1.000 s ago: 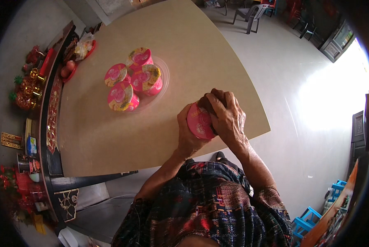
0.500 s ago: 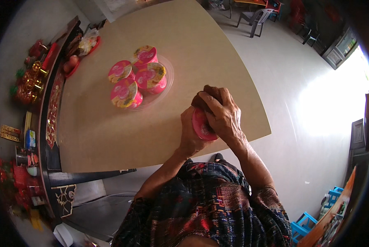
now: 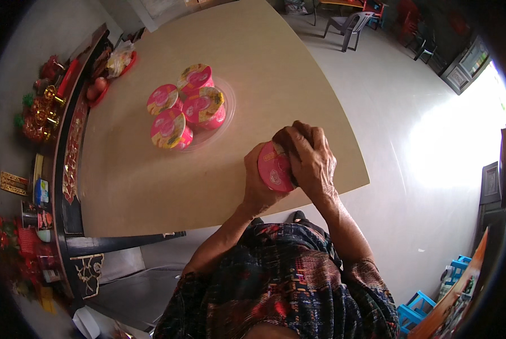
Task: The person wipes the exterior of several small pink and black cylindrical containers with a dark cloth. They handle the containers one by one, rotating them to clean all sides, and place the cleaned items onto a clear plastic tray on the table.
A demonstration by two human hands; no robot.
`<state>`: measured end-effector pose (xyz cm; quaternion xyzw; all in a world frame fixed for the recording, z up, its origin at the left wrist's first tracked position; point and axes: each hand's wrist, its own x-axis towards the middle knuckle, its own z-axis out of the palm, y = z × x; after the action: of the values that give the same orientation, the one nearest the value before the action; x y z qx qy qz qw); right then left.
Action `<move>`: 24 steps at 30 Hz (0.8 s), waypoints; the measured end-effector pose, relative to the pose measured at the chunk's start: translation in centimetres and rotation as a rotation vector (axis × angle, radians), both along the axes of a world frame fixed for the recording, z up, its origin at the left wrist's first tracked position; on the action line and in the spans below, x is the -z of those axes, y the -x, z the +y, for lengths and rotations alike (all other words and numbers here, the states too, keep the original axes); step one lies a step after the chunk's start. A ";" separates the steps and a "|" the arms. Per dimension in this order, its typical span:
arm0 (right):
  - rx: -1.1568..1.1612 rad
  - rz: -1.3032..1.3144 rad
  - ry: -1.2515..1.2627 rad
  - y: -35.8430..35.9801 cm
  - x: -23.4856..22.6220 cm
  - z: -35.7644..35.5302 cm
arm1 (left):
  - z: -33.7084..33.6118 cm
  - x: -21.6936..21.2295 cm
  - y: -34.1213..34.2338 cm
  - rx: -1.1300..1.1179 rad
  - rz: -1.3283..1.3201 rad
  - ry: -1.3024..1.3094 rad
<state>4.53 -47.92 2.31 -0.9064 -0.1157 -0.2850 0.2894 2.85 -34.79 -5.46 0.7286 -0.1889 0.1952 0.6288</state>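
A pink cup (image 3: pixel 273 168) with a round printed lid, like an instant noodle cup, is held above the table's near right part. My left hand (image 3: pixel 256 183) wraps round its left side. Over its upper right edge lies my right hand (image 3: pixel 315 161), fingers bent, pressing a dark brown, cloth-like thing (image 3: pixel 281 136) against the cup; most of that brown thing is hidden under the fingers. Farther left, several similar pink cups (image 3: pixel 168 129) stand close together on a clear round plate (image 3: pixel 228 104), lids up.
The beige table (image 3: pixel 168 198) fills the middle. Along its left runs a dark carved cabinet (image 3: pixel 72 152) with red and gold ornaments. A red dish (image 3: pixel 98 97) holds round fruit. Right of the table lie the floor, a grey chair (image 3: pixel 350 28) and blue stools (image 3: pixel 417 309).
The held cup has turned and shifted slightly left, so more of its lid shows. My right hand has moved a little right across its edge. The cups on the plate stay put.
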 end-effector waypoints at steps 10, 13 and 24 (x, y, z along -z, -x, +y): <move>-0.284 0.001 0.086 3.5 -0.4 1.6 | 1.2 0.9 -0.5 0.066 0.010 -0.301; -0.089 -0.014 0.029 1.5 -0.3 1.0 | 0.7 -1.8 -1.9 0.304 0.086 -0.061; -0.253 0.149 0.166 5.1 -1.2 -1.2 | 0.9 0.0 0.0 0.065 0.248 0.079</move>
<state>-0.60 -49.16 3.55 -0.9240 -0.2302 -0.1676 0.2551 2.85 -33.89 -5.43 0.7154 -0.1256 0.0905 0.6814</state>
